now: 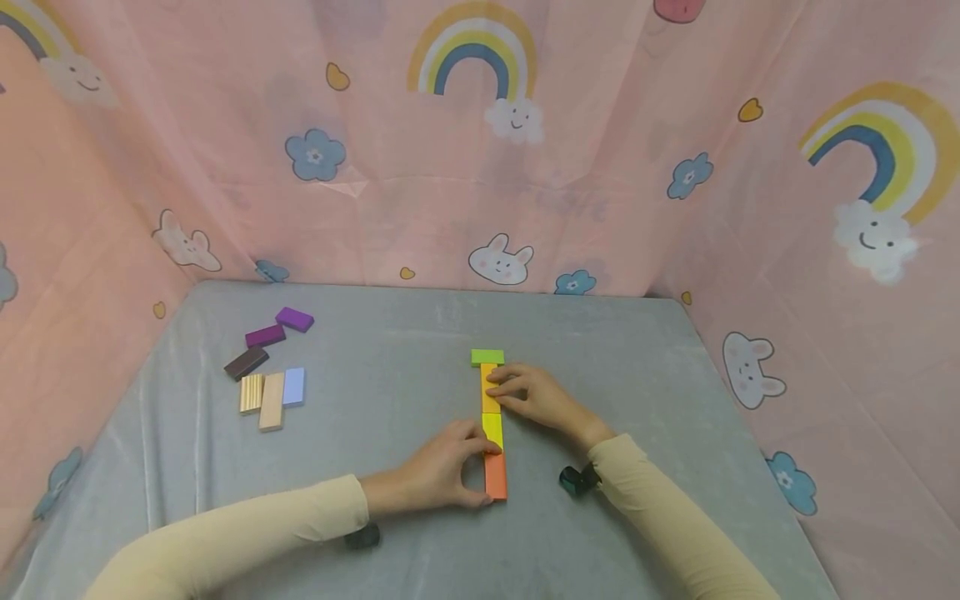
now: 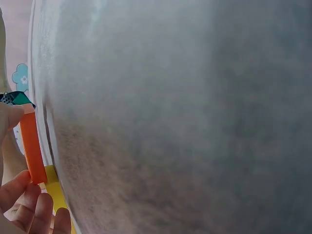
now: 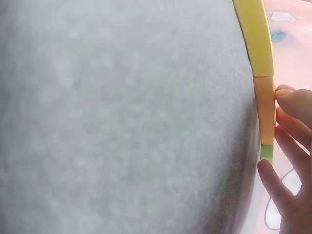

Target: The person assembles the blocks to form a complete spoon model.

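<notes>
A row of flat blocks runs away from me in the head view. My left hand (image 1: 435,468) pinches the red-orange block (image 1: 496,477) lengthwise, thumb at its near end and a finger at its far end. That block (image 2: 32,148) also shows in the left wrist view. Beyond it lie a yellow block (image 1: 492,429) and a light orange block (image 1: 490,400). A green block (image 1: 487,357) lies crosswise at the far end. My right hand (image 1: 536,398) touches the light orange block (image 3: 264,109) with its fingertips, fingers extended.
At the left lie two purple blocks (image 1: 295,319), a dark brown block (image 1: 246,363), a striped block (image 1: 252,393), a plain wooden block (image 1: 272,402) and a light blue block (image 1: 294,387). A grey cloth (image 1: 390,333) covers the table, with pink printed curtains (image 1: 405,200) around it.
</notes>
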`<act>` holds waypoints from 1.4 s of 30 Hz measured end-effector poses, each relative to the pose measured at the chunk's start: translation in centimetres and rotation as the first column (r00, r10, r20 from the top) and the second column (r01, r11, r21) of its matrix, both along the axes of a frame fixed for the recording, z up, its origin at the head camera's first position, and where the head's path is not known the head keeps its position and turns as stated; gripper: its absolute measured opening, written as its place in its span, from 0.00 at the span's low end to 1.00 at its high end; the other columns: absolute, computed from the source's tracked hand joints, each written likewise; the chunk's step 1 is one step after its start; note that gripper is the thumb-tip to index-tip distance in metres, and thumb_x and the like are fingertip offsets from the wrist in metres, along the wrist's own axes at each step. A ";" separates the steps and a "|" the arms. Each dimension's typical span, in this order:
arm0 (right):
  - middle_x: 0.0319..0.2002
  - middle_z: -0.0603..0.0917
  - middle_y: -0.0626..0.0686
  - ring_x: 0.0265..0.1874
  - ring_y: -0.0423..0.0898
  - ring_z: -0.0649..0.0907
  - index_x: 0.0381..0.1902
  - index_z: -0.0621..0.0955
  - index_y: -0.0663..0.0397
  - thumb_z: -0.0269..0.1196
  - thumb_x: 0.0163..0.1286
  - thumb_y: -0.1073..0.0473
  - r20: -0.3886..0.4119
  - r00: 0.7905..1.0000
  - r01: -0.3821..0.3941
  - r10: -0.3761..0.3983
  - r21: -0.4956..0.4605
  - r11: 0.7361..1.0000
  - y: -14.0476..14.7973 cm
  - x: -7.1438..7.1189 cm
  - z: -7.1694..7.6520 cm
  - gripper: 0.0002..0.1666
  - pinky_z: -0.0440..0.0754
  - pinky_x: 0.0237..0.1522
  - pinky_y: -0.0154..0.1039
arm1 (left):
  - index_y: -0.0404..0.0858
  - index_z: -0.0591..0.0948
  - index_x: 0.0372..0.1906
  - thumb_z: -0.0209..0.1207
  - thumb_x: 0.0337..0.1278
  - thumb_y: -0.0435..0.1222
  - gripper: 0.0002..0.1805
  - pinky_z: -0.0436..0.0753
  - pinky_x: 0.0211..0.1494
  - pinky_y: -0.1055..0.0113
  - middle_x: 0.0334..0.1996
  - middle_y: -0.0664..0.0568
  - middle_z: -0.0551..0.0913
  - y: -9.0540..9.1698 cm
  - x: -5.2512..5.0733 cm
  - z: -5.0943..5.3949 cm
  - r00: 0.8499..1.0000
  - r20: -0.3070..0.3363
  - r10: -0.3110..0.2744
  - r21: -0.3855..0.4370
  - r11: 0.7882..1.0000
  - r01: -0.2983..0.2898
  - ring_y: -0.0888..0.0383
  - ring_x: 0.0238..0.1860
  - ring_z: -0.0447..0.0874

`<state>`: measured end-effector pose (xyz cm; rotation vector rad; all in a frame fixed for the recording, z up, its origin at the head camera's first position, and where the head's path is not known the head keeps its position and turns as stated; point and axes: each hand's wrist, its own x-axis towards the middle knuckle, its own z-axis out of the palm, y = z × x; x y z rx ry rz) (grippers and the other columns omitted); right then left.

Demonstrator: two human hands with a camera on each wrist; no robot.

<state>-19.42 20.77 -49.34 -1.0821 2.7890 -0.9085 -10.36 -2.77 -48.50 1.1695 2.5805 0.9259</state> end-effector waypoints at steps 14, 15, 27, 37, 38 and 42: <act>0.54 0.85 0.51 0.60 0.51 0.82 0.47 0.89 0.49 0.67 0.66 0.60 0.012 1.000 0.002 -0.002 -0.013 1.000 0.1 0.0 -0.3 0.12 0.78 0.65 0.52 | 0.50 0.81 0.57 0.74 0.43 0.53 0.32 0.70 0.42 0.78 0.45 0.62 0.74 0.1 0.1 -0.9 1.000 -0.013 0.021 -0.017 1.000 -0.021 0.66 0.42 0.65; 0.54 0.85 0.51 0.60 0.51 0.82 0.47 0.89 0.49 0.67 0.66 0.60 0.010 1.000 0.000 0.000 -0.015 1.000 0.1 0.0 -0.3 0.12 0.78 0.65 0.52 | 0.50 0.81 0.57 0.74 0.43 0.53 0.32 0.70 0.42 0.78 0.45 0.62 0.74 0.1 0.1 -0.9 1.000 -0.016 0.021 -0.020 1.000 -0.021 0.66 0.42 0.65; 0.55 0.85 0.51 0.60 0.52 0.81 0.47 0.88 0.50 0.67 0.66 0.60 0.021 1.000 0.005 -0.005 -0.016 1.000 0.1 0.0 -0.2 0.12 0.77 0.65 0.52 | 0.50 0.80 0.58 0.74 0.44 0.53 0.32 0.71 0.44 0.77 0.46 0.61 0.74 0.2 0.2 -0.7 0.999 0.008 0.031 -0.018 0.999 -0.030 0.66 0.43 0.66; 0.55 0.85 0.50 0.61 0.51 0.81 0.47 0.88 0.49 0.67 0.66 0.60 0.027 1.000 0.014 -0.014 -0.006 1.000 0.1 0.1 -0.1 0.12 0.77 0.66 0.52 | 0.49 0.80 0.58 0.75 0.44 0.52 0.32 0.69 0.42 0.78 0.45 0.60 0.74 0.1 0.2 -0.9 1.000 0.015 0.027 -0.001 1.000 -0.027 0.66 0.42 0.65; 0.55 0.85 0.50 0.61 0.51 0.81 0.47 0.88 0.49 0.67 0.66 0.60 0.024 1.000 0.014 -0.014 -0.003 1.000 0.1 0.1 -0.2 0.12 0.77 0.66 0.52 | 0.49 0.80 0.58 0.75 0.44 0.52 0.32 0.69 0.42 0.78 0.45 0.60 0.74 0.1 0.3 -0.9 1.000 0.014 0.027 -0.001 1.000 -0.027 0.66 0.42 0.65; 0.55 0.85 0.49 0.61 0.50 0.81 0.47 0.88 0.48 0.67 0.66 0.59 0.019 1.000 0.017 -0.017 0.001 1.000 0.1 0.1 -0.2 0.12 0.77 0.66 0.52 | 0.50 0.80 0.58 0.75 0.44 0.52 0.32 0.70 0.43 0.78 0.45 0.60 0.74 0.1 0.3 -0.9 0.999 0.013 0.030 -0.003 1.000 -0.030 0.66 0.42 0.65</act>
